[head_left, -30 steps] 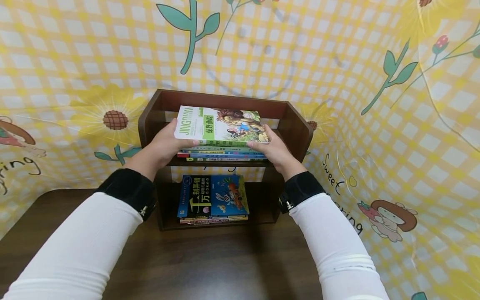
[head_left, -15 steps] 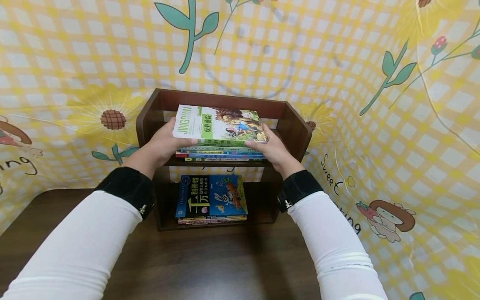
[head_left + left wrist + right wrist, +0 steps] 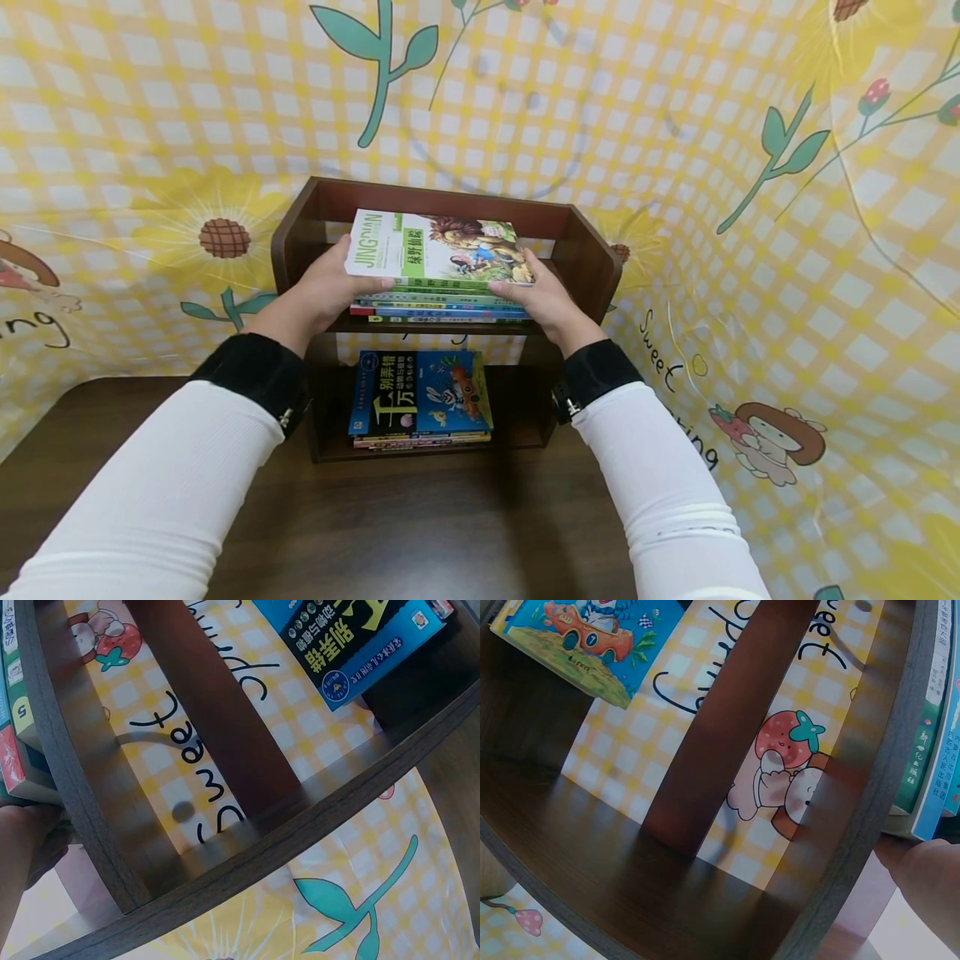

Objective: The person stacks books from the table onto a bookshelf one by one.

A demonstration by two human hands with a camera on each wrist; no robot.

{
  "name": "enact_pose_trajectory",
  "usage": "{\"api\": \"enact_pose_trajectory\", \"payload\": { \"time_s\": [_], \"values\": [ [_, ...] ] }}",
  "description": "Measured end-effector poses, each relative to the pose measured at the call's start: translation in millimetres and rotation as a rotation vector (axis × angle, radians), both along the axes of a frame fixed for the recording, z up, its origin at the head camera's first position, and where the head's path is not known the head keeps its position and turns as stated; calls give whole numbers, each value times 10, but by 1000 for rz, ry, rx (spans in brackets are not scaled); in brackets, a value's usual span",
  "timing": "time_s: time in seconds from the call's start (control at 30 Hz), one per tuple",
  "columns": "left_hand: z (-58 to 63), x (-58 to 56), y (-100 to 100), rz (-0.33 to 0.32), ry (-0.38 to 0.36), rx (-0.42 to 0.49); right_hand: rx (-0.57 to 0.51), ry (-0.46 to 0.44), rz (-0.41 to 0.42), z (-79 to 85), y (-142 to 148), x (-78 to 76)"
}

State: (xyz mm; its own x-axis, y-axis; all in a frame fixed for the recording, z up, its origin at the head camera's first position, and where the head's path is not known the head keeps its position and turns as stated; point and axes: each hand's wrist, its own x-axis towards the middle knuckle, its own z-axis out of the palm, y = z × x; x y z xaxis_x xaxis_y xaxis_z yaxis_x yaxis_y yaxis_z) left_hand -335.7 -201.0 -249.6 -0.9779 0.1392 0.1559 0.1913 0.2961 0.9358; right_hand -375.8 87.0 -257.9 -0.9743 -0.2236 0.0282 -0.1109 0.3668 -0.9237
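A stack of books lies flat on the upper shelf of a dark brown bookshelf. On top is a white and green storybook with a lion on its cover. My left hand grips the stack's left end, thumb along the front spines. At the right end my right hand holds it the same way. In the left wrist view, book ends show beside part of the left hand. The right wrist view shows the right hand against the book ends. Most fingers are hidden.
On the lower shelf lies a second pile of books, with a blue and black book on top. The bookshelf stands on a dark wooden table. Yellow checked cloth with flowers covers the walls behind and to the right.
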Motion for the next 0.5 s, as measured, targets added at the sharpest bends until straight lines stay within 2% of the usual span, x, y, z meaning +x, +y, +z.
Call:
{"api": "enact_pose_trajectory", "payload": {
  "time_s": [0.23,0.43,0.5],
  "values": [
    [-43,-7,-4,42,6,-45,4,4,-2,-35,-15,-5],
    [-57,-14,56,117,20,-140,13,33,-22,-65,-22,-15],
    [-60,-20,77,133,43,-196,6,58,-18,-78,-16,-33]
  ]
}}
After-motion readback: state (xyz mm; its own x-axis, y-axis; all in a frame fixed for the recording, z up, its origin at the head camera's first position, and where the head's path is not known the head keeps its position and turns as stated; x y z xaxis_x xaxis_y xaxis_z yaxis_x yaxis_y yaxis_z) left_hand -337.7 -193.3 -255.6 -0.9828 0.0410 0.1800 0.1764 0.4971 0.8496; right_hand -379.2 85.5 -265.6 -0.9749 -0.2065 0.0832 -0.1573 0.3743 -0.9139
